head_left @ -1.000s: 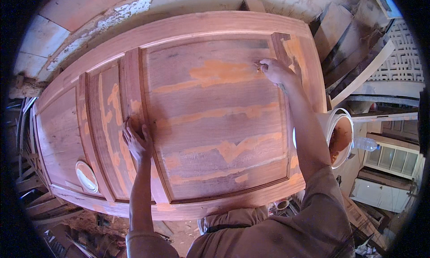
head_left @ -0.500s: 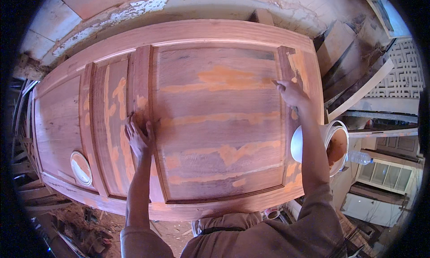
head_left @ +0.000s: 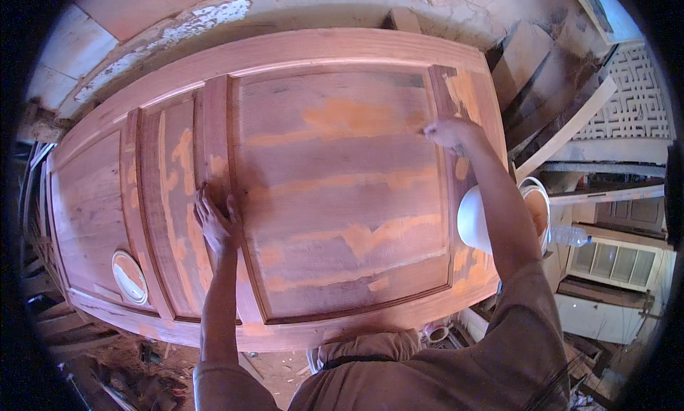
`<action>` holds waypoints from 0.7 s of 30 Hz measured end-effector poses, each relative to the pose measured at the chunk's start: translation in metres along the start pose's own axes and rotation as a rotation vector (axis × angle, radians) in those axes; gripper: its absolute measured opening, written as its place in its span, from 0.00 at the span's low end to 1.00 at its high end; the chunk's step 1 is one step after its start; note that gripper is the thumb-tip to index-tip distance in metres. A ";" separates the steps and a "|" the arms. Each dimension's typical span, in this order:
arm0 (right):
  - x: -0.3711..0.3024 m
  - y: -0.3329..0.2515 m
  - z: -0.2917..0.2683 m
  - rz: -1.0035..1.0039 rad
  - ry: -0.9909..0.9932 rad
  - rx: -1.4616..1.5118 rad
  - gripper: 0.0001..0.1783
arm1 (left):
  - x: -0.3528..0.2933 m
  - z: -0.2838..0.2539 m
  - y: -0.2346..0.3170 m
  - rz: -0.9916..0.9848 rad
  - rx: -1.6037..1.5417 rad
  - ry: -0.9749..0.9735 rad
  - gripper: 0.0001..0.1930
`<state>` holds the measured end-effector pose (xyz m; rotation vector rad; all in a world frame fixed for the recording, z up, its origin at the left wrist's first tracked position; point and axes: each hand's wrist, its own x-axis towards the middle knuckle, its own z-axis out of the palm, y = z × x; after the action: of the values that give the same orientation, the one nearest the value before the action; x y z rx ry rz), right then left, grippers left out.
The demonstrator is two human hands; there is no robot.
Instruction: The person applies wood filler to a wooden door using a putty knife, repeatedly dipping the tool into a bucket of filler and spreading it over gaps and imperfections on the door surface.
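Note:
A large reddish-brown wooden panel door [head_left: 335,151] lies flat before me, its panels streaked with orange filler [head_left: 349,115]. My left hand [head_left: 219,222] rests on a raised crosspiece beside the big panel, fingers apart and nothing held. Near the far right of that panel, my right hand [head_left: 456,134] is closed just above the end of the upper filler streak. Something small and dark seems to be at its fingertips, but I cannot make out what. A white bucket [head_left: 476,222] with orange-brown filler inside is at the door's right edge, partly covered by my right forearm.
A round white-rimmed lid [head_left: 130,277] lies on the door's near left part. Beyond the bucket is a clear plastic bottle [head_left: 570,235]. Boards [head_left: 570,126] lean at the right, with a patterned lattice panel behind them. A wall [head_left: 320,8] runs along the door's far side.
My right hand has moved slightly left, and its forearm covers more of the bucket. The whole view has shifted a little. My left hand stays in place on the door.

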<state>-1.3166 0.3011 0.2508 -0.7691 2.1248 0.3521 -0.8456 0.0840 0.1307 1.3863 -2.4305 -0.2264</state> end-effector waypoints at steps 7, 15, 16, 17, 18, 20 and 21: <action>-0.043 0.023 0.089 -0.167 0.512 0.502 0.25 | 0.000 -0.003 -0.005 -0.036 -0.002 -0.013 0.31; -0.092 -0.091 0.201 -0.069 0.357 1.854 0.17 | 0.006 -0.016 0.004 -0.039 -0.065 -0.019 0.33; -0.096 -0.100 0.218 -0.050 0.225 1.962 0.18 | 0.004 -0.014 0.001 -0.064 -0.030 -0.025 0.33; -0.101 -0.109 0.232 -0.031 0.087 2.063 0.20 | 0.003 -0.016 0.002 -0.079 -0.027 -0.013 0.33; -0.105 -0.116 0.241 -0.049 0.078 2.051 0.20 | 0.004 -0.019 0.005 -0.066 -0.048 -0.019 0.33; -0.116 -0.127 0.255 -0.107 -0.186 2.308 0.22 | 0.004 -0.016 0.001 -0.042 -0.046 -0.018 0.33; -0.121 -0.128 0.257 -0.114 -0.192 2.289 0.22 | 0.003 -0.016 0.001 -0.061 -0.050 -0.009 0.33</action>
<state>-1.0203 0.3770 0.1897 0.5369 1.0258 -1.6946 -0.8425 0.0823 0.1464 1.4414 -2.3753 -0.3064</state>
